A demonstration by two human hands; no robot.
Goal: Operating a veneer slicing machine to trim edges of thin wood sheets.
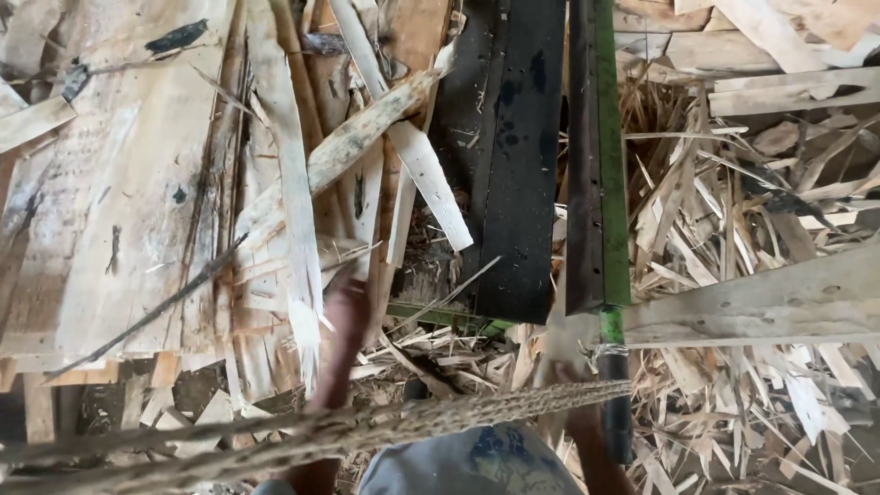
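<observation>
We count two bare hands: our left hand (346, 307) and right hand (561, 367). We see one green-edged black metal blade frame (596, 183), one braided straw rope (367, 431), and uncountable pale wood strips (293, 174).

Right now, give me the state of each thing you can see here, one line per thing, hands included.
left hand: blurred, at the ends of thin wood strips; grip unclear
right hand: blurred, by the green lever; grip unclear
green lever: lying along the dark blade bar
dark blade bar: lying flat, edge down
wood veneer sheets: stacked flat, splintered
wood scraps: loose heap
braided rope: stretched across the foreground
</observation>
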